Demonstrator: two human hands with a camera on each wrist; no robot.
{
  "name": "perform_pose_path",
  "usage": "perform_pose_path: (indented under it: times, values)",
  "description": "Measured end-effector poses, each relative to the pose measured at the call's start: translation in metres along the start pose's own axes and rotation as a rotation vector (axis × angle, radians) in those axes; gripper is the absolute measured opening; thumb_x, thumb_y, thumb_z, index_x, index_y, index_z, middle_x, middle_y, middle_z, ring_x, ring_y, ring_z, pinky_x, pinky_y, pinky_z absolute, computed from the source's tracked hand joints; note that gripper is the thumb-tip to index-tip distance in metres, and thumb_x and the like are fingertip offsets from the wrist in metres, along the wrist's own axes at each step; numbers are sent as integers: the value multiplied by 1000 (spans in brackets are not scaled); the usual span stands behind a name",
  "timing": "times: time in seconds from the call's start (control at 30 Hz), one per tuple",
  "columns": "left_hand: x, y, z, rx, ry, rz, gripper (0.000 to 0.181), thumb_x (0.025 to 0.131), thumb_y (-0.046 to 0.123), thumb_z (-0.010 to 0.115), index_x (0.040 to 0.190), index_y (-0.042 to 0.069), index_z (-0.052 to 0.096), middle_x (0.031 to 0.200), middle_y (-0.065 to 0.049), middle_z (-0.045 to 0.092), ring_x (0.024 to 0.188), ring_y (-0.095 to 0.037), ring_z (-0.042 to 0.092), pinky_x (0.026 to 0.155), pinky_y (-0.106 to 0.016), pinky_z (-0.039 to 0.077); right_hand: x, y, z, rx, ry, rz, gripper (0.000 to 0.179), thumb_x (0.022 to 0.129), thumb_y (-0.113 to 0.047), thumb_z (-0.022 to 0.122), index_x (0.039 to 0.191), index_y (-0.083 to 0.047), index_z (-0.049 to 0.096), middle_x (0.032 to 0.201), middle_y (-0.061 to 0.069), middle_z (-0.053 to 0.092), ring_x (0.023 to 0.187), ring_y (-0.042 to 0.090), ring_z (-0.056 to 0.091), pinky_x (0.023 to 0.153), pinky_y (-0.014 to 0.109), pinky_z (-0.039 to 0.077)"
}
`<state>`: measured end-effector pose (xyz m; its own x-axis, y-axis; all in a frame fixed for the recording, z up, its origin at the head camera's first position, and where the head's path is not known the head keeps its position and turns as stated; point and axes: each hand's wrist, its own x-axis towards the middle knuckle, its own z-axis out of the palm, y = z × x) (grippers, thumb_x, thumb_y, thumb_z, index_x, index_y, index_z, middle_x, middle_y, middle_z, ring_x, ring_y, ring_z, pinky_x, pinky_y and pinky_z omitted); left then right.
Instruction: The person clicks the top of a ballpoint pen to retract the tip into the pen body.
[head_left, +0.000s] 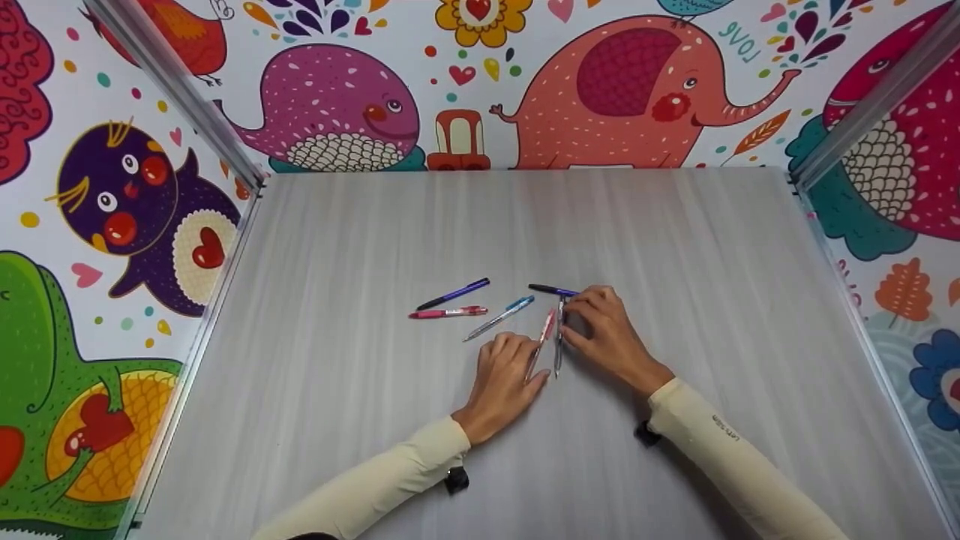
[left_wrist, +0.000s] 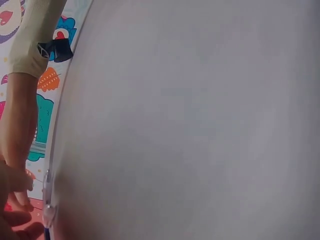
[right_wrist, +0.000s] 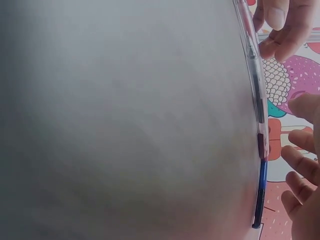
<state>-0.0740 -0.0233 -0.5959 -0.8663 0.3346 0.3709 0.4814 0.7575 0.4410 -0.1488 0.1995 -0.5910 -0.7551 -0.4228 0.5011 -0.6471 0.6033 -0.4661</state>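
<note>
My left hand (head_left: 501, 384) lies low over the table, relaxed fingers and thumb right beside a pink clear-barrelled pen (head_left: 548, 324). Close to its right is a clear pen with a dark grip (head_left: 559, 349). Bent over the top of that pen is my right hand (head_left: 606, 330); its fingers (right_wrist: 300, 162) look loosely spread and off the pens in the right wrist view. A blue-and-black pen (head_left: 551, 289) runs partly behind the right fingertips. Left of the hands lie a light-blue clear pen (head_left: 501, 317), a pink pen (head_left: 448, 313) and another blue-and-black pen (head_left: 453, 294).
The pens rest on a grey wood-grain table (head_left: 360, 240). Printed cartoon panels (head_left: 330, 105) stand along its back and sides, with metal posts (head_left: 870, 97) at the back corners. Each sleeve carries a small black wrist camera (head_left: 456, 480).
</note>
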Motion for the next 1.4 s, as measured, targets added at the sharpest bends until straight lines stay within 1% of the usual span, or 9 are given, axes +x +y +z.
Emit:
perform_pose_path:
  times: [0.17, 0.27, 0.43, 0.6, 0.73, 0.87, 1.13, 1.27, 1.4]
  values:
    - [-6, 2, 3, 39, 37, 22, 38, 87, 35, 79, 115, 12, 69, 109, 1, 63, 110, -20, 51, 91, -45, 39, 1, -2, 3, -50, -33, -16, 36, 83, -22, 85, 111, -4, 73, 114, 8, 64, 116, 29, 49, 102, 49, 37]
    - [-9, 3, 5, 55, 52, 23, 38, 87, 36, 79, 115, 12, 68, 111, 1, 63, 111, -20, 51, 92, -45, 38, 1, -2, 4, -76, -44, -30, 37, 85, -25, 84, 113, -4, 72, 116, 8, 63, 119, 29, 48, 104, 50, 36]
    - [-11, 4, 7, 53, 62, 14, 37, 87, 35, 78, 115, 11, 68, 112, 0, 62, 112, -21, 50, 94, -47, 37, 1, 1, 7, -88, -22, -64, 38, 85, -26, 83, 112, -3, 71, 116, 10, 63, 119, 31, 49, 101, 52, 37]
    - [-13, 3, 9, 62, 77, 7, 36, 87, 34, 79, 112, 12, 68, 110, 0, 61, 111, -21, 50, 96, -48, 36, 2, 3, 11, -91, -14, -69, 38, 85, -28, 83, 112, -3, 71, 117, 12, 62, 119, 32, 49, 100, 51, 36]
    - [-14, 2, 12, 81, 79, -6, 35, 87, 35, 79, 111, 13, 67, 108, 1, 60, 111, -20, 49, 98, -48, 35, 3, 3, 14, -102, -22, -67, 38, 86, -30, 82, 111, -3, 72, 118, 12, 61, 120, 32, 48, 102, 52, 35]
    - [-15, 2, 13, 106, 82, 1, 37, 87, 36, 78, 113, 12, 67, 108, 0, 60, 113, -21, 49, 99, -48, 35, 3, 3, 17, -112, -31, -53, 37, 87, -30, 81, 109, -2, 72, 119, 13, 60, 121, 33, 47, 103, 54, 34]
    - [-15, 2, 17, 145, 53, -4, 39, 90, 38, 74, 118, 12, 66, 113, -2, 59, 116, -22, 47, 101, -50, 33, 2, 3, 21, -111, -34, -17, 37, 87, -31, 80, 108, -2, 74, 121, 14, 60, 124, 33, 45, 103, 54, 32]
    - [-14, 1, 19, 154, 66, -3, 38, 89, 37, 75, 116, 12, 66, 111, -2, 59, 115, -23, 48, 101, -51, 34, 2, 3, 22, -103, -39, -4, 36, 86, -31, 81, 107, -2, 73, 121, 14, 59, 125, 33, 44, 104, 54, 31]
    - [-13, 0, 19, 151, 76, -2, 34, 89, 33, 75, 113, 12, 66, 108, -2, 59, 114, -24, 49, 101, -51, 34, 2, 2, 22, -110, -49, 11, 38, 87, -33, 80, 107, -2, 73, 123, 14, 58, 126, 33, 42, 104, 54, 30]
